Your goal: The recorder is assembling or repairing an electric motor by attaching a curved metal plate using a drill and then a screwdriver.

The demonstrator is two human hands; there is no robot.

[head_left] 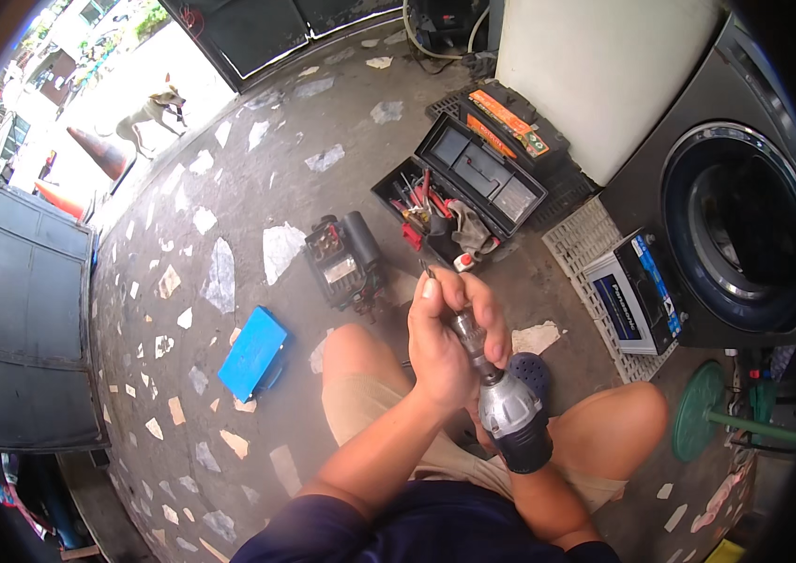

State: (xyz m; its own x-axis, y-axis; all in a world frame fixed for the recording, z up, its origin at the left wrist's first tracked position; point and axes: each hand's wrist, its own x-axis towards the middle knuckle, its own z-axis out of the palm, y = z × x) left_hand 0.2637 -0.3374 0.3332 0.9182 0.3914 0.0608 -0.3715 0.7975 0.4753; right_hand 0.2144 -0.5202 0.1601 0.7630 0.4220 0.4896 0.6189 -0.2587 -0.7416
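A cordless power drill (513, 413) with a silver and black body is held in front of my lap, pointing up and away. My left hand (449, 342) reaches round its chuck (469, 330). Thumb and fingertips are pinched together at the thin dark bit (425, 267) in the drill's front. My right hand (484, 437) is mostly hidden under the drill body, closed about its grip. Beyond my hands, a dark electric motor-like machine (340, 258) rests on the floor. An open black toolbox (524, 197) holds pliers, screwdrivers and a grey glove or cloth.
A blue case (254, 353) lies left of my knee. To the right are a boxed-shaped car battery (615, 305) on a pale plastic grate (578, 246), a dark front-loading washing machine (735, 211) and a green round base (700, 413). A dog (149, 114) and traffic cone (98, 153) are by the doorway.
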